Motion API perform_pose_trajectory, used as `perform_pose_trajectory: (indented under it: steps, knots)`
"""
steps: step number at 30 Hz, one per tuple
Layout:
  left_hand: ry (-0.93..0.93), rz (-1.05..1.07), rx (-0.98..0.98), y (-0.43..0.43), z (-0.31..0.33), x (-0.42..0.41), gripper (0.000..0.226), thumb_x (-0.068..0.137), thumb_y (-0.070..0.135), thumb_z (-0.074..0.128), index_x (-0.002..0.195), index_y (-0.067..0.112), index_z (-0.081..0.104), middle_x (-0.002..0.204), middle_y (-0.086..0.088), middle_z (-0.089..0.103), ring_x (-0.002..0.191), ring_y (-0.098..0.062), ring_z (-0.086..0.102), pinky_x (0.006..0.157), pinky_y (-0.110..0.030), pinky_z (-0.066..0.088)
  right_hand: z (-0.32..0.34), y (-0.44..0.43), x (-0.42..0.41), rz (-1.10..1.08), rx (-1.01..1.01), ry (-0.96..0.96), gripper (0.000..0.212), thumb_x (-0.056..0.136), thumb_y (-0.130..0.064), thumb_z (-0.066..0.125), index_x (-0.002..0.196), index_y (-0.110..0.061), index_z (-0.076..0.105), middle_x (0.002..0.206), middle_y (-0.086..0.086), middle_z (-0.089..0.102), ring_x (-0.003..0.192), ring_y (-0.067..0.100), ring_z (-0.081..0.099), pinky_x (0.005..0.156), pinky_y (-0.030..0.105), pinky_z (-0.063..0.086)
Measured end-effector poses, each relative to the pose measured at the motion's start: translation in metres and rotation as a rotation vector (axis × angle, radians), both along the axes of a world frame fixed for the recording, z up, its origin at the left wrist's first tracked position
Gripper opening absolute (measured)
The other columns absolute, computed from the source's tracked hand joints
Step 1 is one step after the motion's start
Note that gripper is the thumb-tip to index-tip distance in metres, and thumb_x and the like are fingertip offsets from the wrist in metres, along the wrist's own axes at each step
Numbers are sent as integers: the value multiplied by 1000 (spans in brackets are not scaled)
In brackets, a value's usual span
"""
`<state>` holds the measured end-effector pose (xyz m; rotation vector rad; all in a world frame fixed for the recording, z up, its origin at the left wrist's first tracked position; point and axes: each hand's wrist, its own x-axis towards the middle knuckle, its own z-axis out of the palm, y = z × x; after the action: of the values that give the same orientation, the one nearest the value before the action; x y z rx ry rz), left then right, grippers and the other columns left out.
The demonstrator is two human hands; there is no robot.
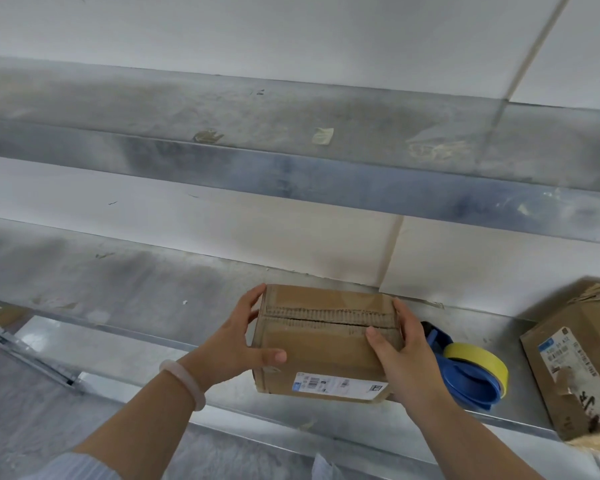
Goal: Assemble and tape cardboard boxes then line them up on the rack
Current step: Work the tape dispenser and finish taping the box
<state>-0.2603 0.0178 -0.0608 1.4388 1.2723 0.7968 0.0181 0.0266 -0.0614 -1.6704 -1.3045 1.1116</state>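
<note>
From the head camera, a small cardboard box [323, 344] sits between the two hands at the front of the lower rack shelf [136, 289]. The left hand [236, 341] clasps its left end, thumb laid along the near top edge and fingers curled up the side. The right hand [402, 355] clasps the right end, thumb on top and fingers wrapped behind. Whether the box rests on the shelf or is held just above it cannot be told.

The box is brown and worn, with a ragged corrugated seam running across its top and a white printed label [340, 384] on its near face. The shelf and the upper shelf [291, 140] are dull, scuffed sheet metal with scraps of old tape stuck on.

A pale bracelet [184, 382] rings the left wrist. A blue tape dispenser [471, 372] with a yellow roll lies just right of the box, partly hidden by the right hand. A second box [575, 362], torn and labelled, is cut off by the right edge.
</note>
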Motion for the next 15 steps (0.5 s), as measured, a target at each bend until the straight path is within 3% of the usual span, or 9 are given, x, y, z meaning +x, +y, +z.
perform_pose_trajectory:
  steps: [4, 8, 10, 15]
  knots:
    - [-41, 0, -10, -3, -3, 3, 112, 58, 47, 87, 140, 51, 9, 142, 22, 37, 129, -8, 43, 95, -33, 52, -1, 0, -1, 7, 10, -4, 73, 88, -41, 67, 148, -46, 25, 126, -19, 39, 121, 15, 49, 99, 46, 51]
    - [23, -33, -9, -7, -4, 0, 128, 54, 51, 88, 148, 38, 3, 147, 15, 29, 134, -10, 37, 98, -42, 51, -4, 0, 5, 29, 19, -1, 73, 88, -40, 68, 147, -46, 27, 121, -24, 43, 118, 12, 50, 99, 42, 52]
    - [27, -54, -19, -9, -2, -1, 132, 54, 45, 90, 149, 36, -1, 149, 14, 23, 136, -11, 31, 92, -40, 54, -5, 0, 6, 42, 19, 0, 71, 87, -41, 68, 146, -48, 27, 122, -23, 44, 118, 13, 51, 98, 42, 52]
    - [28, 11, 19, -19, -2, 8, 124, 58, 36, 90, 148, 33, 5, 148, 10, 26, 136, -17, 34, 85, -36, 58, -4, 1, 9, 90, 37, -34, 73, 88, -41, 67, 147, -47, 25, 135, -15, 42, 123, 14, 48, 101, 40, 49]
